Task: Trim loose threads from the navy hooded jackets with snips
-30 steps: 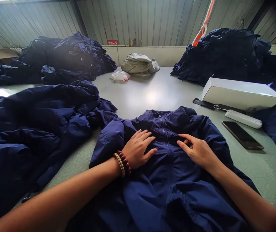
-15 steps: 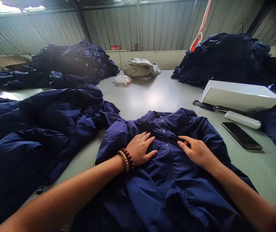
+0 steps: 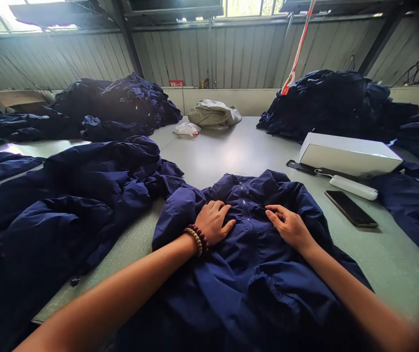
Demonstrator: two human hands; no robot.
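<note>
A navy blue jacket (image 3: pixel 227 278) lies front up before me, its collar pointing away. A zipper (image 3: pixel 245 205) runs down its upper chest. My left hand (image 3: pixel 214 224) rests flat on the chest left of the zipper, fingers stretched and thumb apart; two beaded bracelets (image 3: pixel 198 238) circle that wrist. Right of the zipper, my right hand (image 3: pixel 289 226) has thumb and index finger drawn together on a small dark fold of the jacket's cloth. Its other fingers are curled under and partly hidden.
More navy garments (image 3: pixel 95 195) lie heaped at left. Large piles stand back left (image 3: pixel 121 105) and back right (image 3: pixel 326 105). A white box (image 3: pixel 348 154), a white power strip (image 3: pixel 354 187) and a phone (image 3: pixel 351 209) lie on the right. Farther back sits a pale bundle (image 3: pixel 214 115).
The camera view has tilted up, showing more wall and windows. Both hands keep nearly the same places on the jacket; the left hand's fingers look slightly more bent. A pale green edge appears at far right.
</note>
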